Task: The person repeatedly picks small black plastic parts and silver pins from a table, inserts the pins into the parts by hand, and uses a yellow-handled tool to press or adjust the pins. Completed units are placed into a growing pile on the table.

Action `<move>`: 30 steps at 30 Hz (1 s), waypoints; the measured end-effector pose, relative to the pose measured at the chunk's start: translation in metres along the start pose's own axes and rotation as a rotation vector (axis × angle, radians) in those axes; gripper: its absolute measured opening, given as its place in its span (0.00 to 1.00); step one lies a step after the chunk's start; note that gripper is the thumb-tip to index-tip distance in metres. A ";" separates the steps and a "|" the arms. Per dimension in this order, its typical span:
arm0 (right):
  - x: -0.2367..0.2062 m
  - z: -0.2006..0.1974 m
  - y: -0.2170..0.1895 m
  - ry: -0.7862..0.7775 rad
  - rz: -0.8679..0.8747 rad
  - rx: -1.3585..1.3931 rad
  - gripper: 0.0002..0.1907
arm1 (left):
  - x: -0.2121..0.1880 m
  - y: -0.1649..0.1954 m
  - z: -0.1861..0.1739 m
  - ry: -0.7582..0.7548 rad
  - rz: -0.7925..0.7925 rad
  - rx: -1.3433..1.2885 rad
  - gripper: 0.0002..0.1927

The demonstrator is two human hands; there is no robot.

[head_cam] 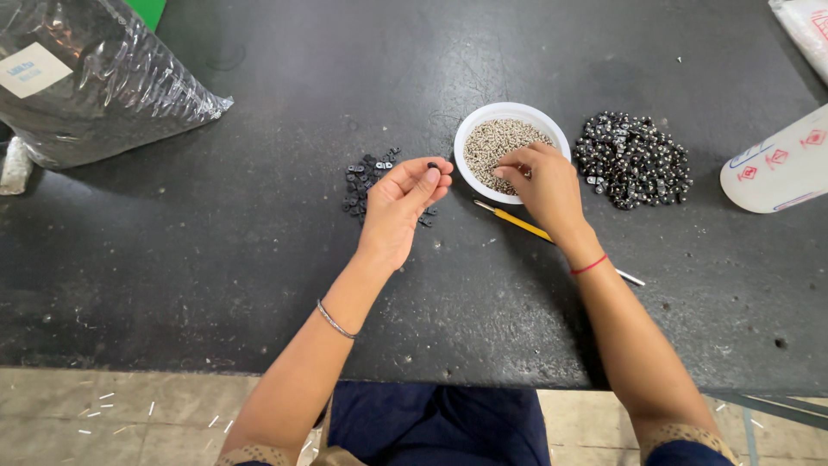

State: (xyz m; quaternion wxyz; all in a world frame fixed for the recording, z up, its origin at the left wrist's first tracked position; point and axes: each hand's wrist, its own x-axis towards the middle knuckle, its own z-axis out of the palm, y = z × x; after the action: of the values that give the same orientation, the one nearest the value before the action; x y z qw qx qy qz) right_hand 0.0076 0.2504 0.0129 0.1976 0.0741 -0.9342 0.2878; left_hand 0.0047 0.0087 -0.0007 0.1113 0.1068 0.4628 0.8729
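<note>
My left hand (398, 207) is held palm up over the black table (216, 250) and pinches one small black plastic part (432, 165) at its fingertips. Just left of it lies a small heap of the same black parts (364, 180). My right hand (542, 183) reaches into a white bowl (483, 120) of small silver screws (493, 141), its fingertips pinched among them. What the fingers hold is hidden. A yellow-handled tool (514, 220) lies on the table under my right wrist.
A bigger heap of black parts with silver screws (634, 160) lies right of the bowl. A white bottle (776, 164) lies at the right edge. A large clear plastic bag (86, 78) of dark material fills the far left corner.
</note>
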 end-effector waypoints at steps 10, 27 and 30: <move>-0.001 0.006 0.000 0.053 -0.068 -0.067 0.04 | 0.004 -0.010 -0.012 0.010 -0.004 -0.009 0.14; -0.001 0.003 -0.023 -0.028 0.173 0.431 0.05 | 0.006 -0.010 -0.022 0.000 0.090 0.077 0.09; -0.003 0.008 -0.023 -0.050 0.171 0.602 0.05 | 0.006 -0.007 -0.019 -0.033 0.089 0.071 0.10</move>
State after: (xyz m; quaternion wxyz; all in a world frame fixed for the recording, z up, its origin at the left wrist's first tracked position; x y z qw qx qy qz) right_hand 0.0130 0.2271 0.0169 0.1190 0.0573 -0.8144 0.5651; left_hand -0.0059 -0.0008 -0.0164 0.0760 0.1454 0.4862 0.8583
